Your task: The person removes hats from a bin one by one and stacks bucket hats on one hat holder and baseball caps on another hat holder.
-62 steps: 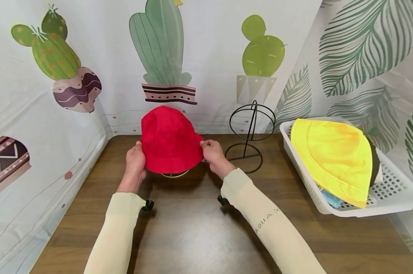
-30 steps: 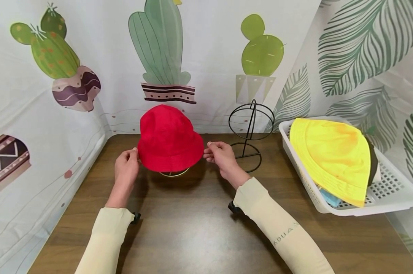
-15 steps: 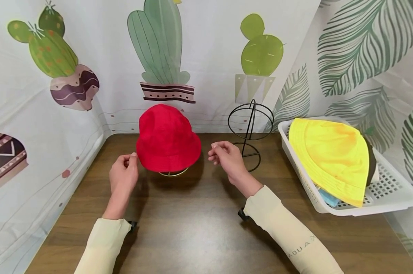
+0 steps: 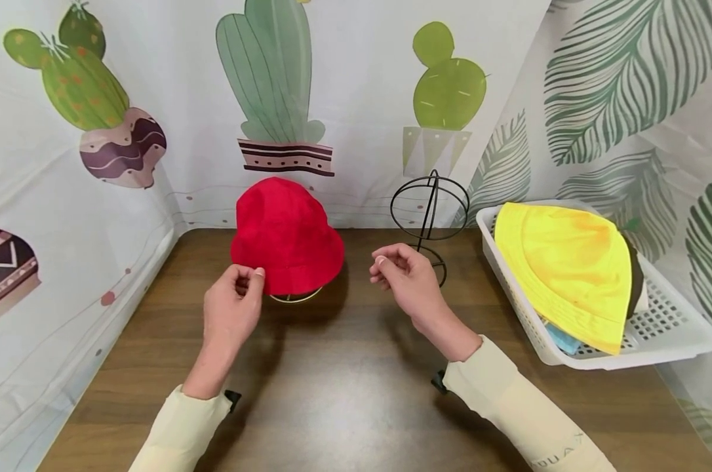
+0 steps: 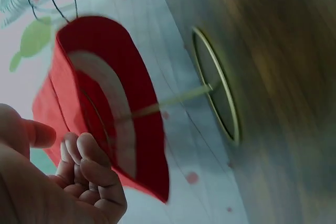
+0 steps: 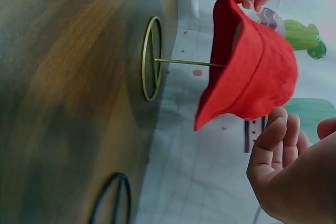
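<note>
A red bucket hat (image 4: 288,236) sits on a gold wire stand (image 6: 152,61), whose ring base and thin post show under the brim. My left hand (image 4: 235,301) is in front of the brim's left part, fingers loosely bent. In the left wrist view a gap shows between its thumb and fingertips, with no fabric in it; I cannot tell whether it touches the brim. Right of the hat, my right hand (image 4: 412,282) hovers apart from it with bent fingers and nothing in them. Behind that hand stands a bare black wire hat stand (image 4: 429,210), its base partly covered.
A white perforated basket (image 4: 680,321) stands on the right of the brown wooden table (image 4: 344,393). It holds a yellow bucket hat (image 4: 568,262), with dark, white and light blue cloth beneath. A printed curtain (image 4: 362,78) hangs along the back and sides.
Both hands let go of the red hat's brim and moved apart from it. The right hand drew back to the right; the left went left, then came back in front of the brim.
</note>
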### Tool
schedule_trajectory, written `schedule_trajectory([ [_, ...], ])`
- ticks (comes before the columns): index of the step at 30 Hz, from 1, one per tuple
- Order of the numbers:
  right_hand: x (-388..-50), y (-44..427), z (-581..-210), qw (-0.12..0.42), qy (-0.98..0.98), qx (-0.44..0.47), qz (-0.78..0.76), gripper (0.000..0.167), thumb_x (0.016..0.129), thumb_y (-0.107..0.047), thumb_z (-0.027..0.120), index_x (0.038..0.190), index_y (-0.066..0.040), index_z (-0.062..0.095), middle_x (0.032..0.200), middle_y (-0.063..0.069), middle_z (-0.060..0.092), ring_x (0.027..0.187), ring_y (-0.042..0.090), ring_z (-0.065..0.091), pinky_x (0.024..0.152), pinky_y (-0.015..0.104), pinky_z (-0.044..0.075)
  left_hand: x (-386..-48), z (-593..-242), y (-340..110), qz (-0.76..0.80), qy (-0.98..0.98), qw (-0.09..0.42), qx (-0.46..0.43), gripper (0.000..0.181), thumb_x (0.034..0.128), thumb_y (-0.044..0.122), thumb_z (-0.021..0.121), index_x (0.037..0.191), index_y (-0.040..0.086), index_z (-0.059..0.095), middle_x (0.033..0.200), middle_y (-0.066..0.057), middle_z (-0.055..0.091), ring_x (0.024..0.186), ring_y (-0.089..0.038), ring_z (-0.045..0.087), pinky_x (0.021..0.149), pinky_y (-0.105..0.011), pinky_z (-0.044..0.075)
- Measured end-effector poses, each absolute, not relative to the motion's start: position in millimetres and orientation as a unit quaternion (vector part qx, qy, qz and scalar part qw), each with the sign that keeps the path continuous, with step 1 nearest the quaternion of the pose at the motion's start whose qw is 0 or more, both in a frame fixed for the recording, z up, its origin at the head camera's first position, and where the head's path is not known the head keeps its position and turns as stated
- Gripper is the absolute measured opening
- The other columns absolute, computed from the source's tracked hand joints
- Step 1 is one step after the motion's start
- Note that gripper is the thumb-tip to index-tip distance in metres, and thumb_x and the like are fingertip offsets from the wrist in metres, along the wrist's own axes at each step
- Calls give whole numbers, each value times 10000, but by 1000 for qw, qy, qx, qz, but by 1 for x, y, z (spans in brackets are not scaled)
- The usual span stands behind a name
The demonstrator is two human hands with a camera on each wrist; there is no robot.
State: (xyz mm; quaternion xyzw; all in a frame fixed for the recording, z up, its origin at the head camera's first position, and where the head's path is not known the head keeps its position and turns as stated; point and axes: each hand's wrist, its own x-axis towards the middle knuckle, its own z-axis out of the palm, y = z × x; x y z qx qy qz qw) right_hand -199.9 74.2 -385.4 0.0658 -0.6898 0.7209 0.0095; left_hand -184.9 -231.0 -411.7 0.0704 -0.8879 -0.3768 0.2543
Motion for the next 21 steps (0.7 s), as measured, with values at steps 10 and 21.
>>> schedule_trajectory([
  [10,-179,99,-360,53,-714,84,694,120,1061,-55,617,1148,21,647,987,215,691,834,239,727,700,263,586,-157,-398,-189,-399,-889,223,-35,179,1013,287,708,866,213,640,753,61,612,657,-137,571,602,-269,477],
  [21,-185,138,-344,105,-743,72,657,125,1057,-44,603,1145,45,606,963,150,677,823,212,722,710,249,590,-136,-395,-145,-398,-888,187,-135,154,974,221,755,897,244,625,825,135,602,715,-40,584,665,-264,530],
])
